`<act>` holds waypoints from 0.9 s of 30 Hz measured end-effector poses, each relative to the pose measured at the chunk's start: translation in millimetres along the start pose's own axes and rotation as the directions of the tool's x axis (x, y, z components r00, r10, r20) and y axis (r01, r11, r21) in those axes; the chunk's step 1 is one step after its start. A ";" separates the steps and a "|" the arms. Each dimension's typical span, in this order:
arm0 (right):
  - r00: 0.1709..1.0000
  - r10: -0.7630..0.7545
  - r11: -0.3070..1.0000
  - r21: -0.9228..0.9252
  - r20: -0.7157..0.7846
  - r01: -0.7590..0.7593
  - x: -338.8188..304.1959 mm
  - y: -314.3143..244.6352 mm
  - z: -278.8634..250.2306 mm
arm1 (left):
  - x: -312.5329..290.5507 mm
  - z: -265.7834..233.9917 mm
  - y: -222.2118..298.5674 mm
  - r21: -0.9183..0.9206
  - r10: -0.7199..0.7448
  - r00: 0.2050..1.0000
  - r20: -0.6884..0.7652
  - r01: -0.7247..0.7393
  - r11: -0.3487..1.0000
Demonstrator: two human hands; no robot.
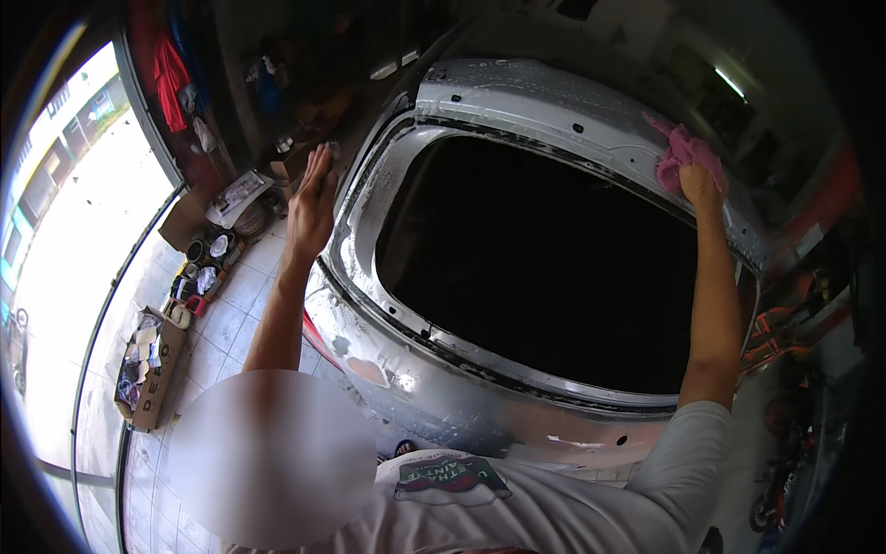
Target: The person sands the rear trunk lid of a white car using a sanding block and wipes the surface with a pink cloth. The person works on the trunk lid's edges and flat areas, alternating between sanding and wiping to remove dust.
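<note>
A grey car body (517,102) curves across the middle, with a large dark window opening framed in grey. Streaks of water and whitish residue lie on its panels. Pressed on the far right of the upper panel is a pink cloth (688,155), bunched under my right hand (703,185), its fingers closed round it. My left hand (312,208) is raised beside the left edge of the frame, fingers long and close together. At its fingertips is a small pale thing (334,147), too small to name.
On the tiled floor (235,300) at left stand an open cardboard box (161,383) of scraps and a row of tins and containers (205,263). A glass door (97,185) lets in bright light. Red cloth (169,83) hangs by it. Dim clutter fills the right side.
</note>
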State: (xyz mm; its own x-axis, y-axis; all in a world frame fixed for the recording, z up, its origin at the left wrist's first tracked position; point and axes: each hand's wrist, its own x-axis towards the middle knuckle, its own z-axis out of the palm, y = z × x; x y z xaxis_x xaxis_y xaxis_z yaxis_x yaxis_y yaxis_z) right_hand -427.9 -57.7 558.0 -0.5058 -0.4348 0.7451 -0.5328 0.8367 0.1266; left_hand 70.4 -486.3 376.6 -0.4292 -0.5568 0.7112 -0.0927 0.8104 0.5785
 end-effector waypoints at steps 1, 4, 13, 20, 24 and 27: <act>0.998 0.063 0.998 0.011 -0.010 -0.063 -6.3 -4.1 -7.3 | 32.8 22.7 21.5 0.012 0.026 1.000 0.015 -0.026 1.000; 0.990 0.139 0.990 0.024 -0.003 -0.139 -6.2 -27.1 -22.8 | 96.6 119.2 91.8 0.102 0.149 0.986 0.067 -0.156 0.982; 0.986 0.166 0.986 -0.017 -0.002 -0.166 -14.5 18.4 -6.2 | 108.4 168.8 128.8 0.218 0.415 0.909 -0.030 -0.399 0.890; 0.977 0.212 0.977 0.026 0.003 -0.212 -11.0 -15.3 -11.6 | 81.2 214.8 213.6 0.270 0.499 0.863 0.073 -0.499 0.823; 0.988 0.145 0.989 -0.030 -0.044 -0.146 -14.2 20.7 -10.1 | 115.1 169.6 149.7 0.382 0.344 0.934 0.103 -0.356 0.853; 0.969 0.244 0.970 -0.015 0.041 -0.243 -14.3 -18.2 -16.0 | 137.1 133.3 91.0 0.545 0.156 0.988 0.009 -0.136 0.827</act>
State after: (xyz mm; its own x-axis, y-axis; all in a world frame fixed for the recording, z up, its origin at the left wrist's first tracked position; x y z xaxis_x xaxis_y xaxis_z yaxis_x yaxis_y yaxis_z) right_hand -400.1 -61.3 555.5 -0.6479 -0.2310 0.7259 -0.3836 0.9222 -0.0489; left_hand -116.6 -464.6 473.5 -0.4463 -0.4217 0.7893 -0.5080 0.8455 0.1645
